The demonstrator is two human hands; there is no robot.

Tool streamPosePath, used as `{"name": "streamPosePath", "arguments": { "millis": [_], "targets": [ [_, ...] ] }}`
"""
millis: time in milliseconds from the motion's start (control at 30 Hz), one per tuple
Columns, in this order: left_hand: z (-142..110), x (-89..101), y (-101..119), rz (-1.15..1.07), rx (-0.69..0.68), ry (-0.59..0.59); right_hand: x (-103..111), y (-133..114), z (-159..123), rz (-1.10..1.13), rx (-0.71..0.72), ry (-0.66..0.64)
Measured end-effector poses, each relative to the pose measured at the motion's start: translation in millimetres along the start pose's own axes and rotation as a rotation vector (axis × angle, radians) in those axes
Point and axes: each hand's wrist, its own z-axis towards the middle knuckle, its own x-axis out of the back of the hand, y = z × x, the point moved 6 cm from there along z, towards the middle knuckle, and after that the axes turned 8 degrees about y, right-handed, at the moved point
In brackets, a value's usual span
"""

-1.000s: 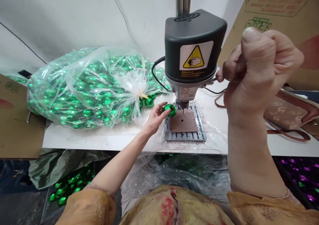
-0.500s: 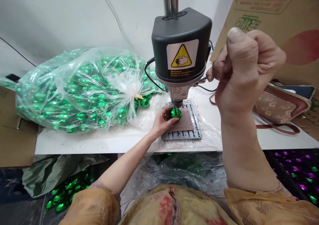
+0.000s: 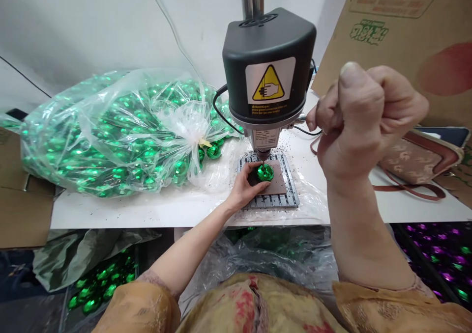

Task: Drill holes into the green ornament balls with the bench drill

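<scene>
My left hand [image 3: 246,185] has its thumb and fingers round a shiny green faceted ball [image 3: 265,173]. The ball sits on a brown pad [image 3: 279,183] over the slotted metal base [image 3: 291,195] of a small drill press [image 3: 268,72]. Right above the ball is the chuck [image 3: 263,154], with a thin bit reaching down to the ball's top. My right hand [image 3: 363,117] is closed in a raised fist at the end of the press's metal lever [image 3: 300,119]; most of the lever is hidden behind the fingers.
A large clear bag [image 3: 110,131] of green balls lies on the left of the white table [image 3: 147,212]. A patterned purse [image 3: 413,153] and cardboard box [image 3: 398,38] stand at right. Below the table are crates of green balls [image 3: 103,281] and purple balls [image 3: 435,249].
My right fist has come down a little. My left hand and the ball have shifted slightly right and toward me, and the thin bit now shows above the ball.
</scene>
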Motion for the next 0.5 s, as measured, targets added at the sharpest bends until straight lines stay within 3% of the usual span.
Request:
{"name": "streamPosePath", "arguments": {
  "millis": [167, 367, 500],
  "targets": [
    [0, 0.5, 1, -0.005, -0.006, -0.006, 11, -2, -14, 0.013, -0.021, -0.046],
    [0, 1.4, 0, 0.022, -0.022, -0.009, 20, 4, -25, -0.061, -0.166, -0.115],
    [0, 1.0, 2, 0.017, -0.036, 0.002, 24, 7, -29, -0.056, -0.119, -0.113]
  ]
}}
